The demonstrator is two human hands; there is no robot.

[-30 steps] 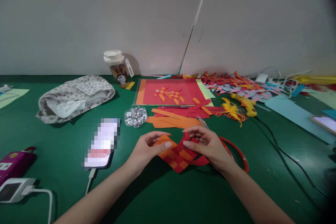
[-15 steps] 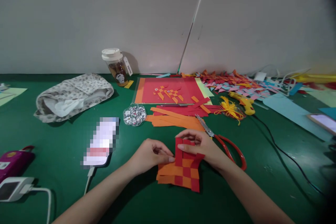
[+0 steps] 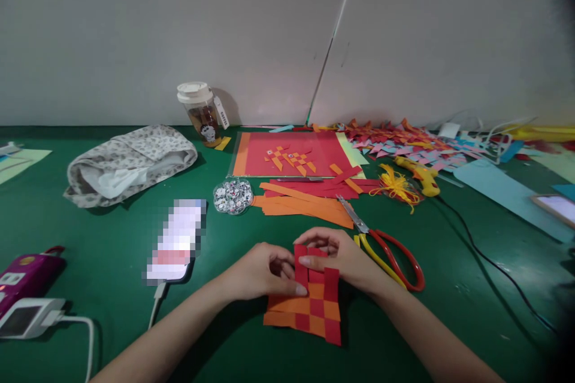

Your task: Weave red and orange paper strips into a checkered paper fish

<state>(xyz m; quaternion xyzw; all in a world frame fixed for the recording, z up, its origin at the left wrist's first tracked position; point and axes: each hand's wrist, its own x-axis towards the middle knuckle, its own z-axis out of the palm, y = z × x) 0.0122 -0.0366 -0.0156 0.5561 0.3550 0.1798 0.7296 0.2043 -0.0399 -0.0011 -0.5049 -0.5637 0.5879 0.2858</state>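
A checkered weave of red and orange paper strips (image 3: 317,307) is held between my two hands above the green table. My left hand (image 3: 265,272) pinches its upper left part, thumb on top where red meets orange. With the thumb across the upright red strips, my right hand (image 3: 336,256) grips the top of the weave; its other fingers are behind the strips. Orange strip ends stick out at the left, below my left hand. Red ends point up and down on the right side.
Red-and-yellow-handled scissors (image 3: 390,251) lie beyond my right hand. Orange strips (image 3: 305,203), a tray of googly eyes (image 3: 233,196), a phone (image 3: 177,242), a glue gun (image 3: 420,175), a cup (image 3: 202,116), a cloth bag (image 3: 132,161) and a red sheet (image 3: 256,152) surround the work.
The weave has come slightly lower and turned a little. My left thumb has moved right and down over it. The right red strip end now stands straighter, and more of the scissors' yellow handle shows.
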